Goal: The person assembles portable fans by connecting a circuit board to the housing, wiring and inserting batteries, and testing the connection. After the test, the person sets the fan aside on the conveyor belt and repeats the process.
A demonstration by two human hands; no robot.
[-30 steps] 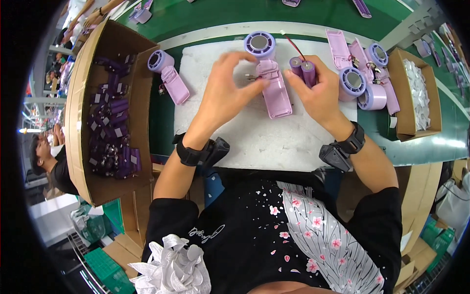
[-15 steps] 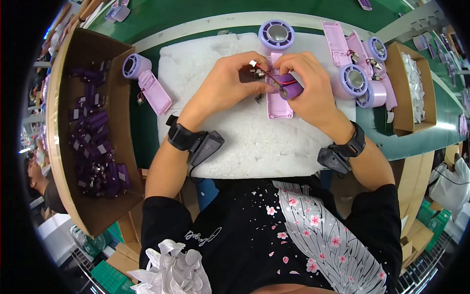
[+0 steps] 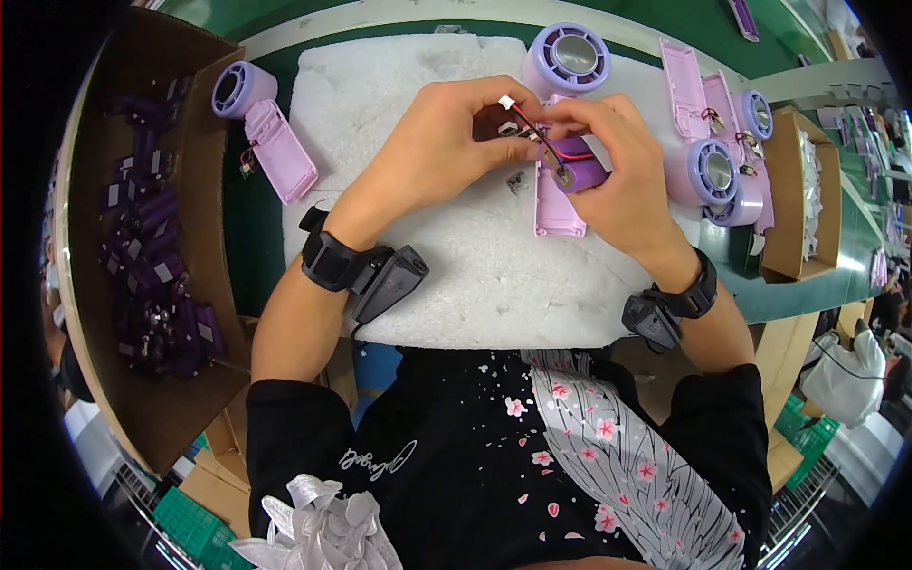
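A purple cylindrical battery [image 3: 581,176] with red and black wires is in the grip of my right hand [image 3: 632,185], over a pink handle shell [image 3: 559,217]. This shell joins a lilac round fan head [image 3: 574,57] on the white foam pad [image 3: 456,275]. My left hand [image 3: 427,142] curls at the shell's left side, thumb and fingers closed by the wires and small metal parts [image 3: 511,130]. What its fingertips grip is hidden. A white plug [image 3: 506,102] on the wires sticks up beside my left index finger.
At left stands a cardboard box [image 3: 204,190] of purple batteries, beside another open fan [image 3: 282,157]. More fan parts [image 3: 703,171] lie at right, near a cardboard box [image 3: 784,204] of white pieces. A small dark scrap [image 3: 516,180] rests on the foam.
The view has shifted, so the fan and both hands appear slightly further right. The battery stays in my right hand, and my left fingers remain by the wires.
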